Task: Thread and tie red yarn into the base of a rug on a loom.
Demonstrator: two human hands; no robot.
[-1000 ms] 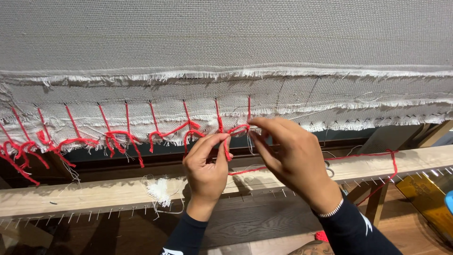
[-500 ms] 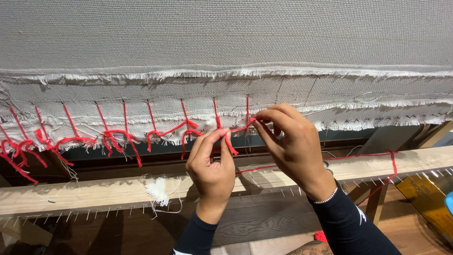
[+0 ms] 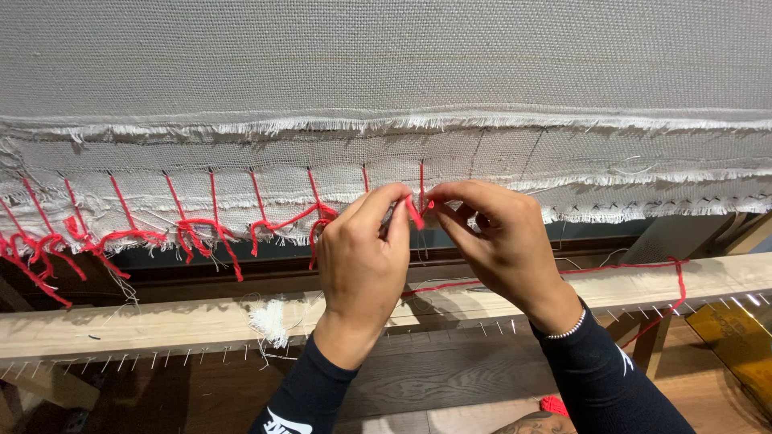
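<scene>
At centre frame, left hand and right hand meet, fingertips of both pinching a short red yarn end just below the cloth hem. Yarn runs up through the frayed grey edge; one strand trails right along the wooden beam. Left of the hands, knotted red ties hang along the hem. White fluff lies on the beam.

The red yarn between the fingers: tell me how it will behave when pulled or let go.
The red yarn, pinched by the left hand and right hand, is probably floppy: tied strands along the grey cloth droop in curls. It looks light. Its fuzzy surface likely grips, since the knots hold.
</scene>
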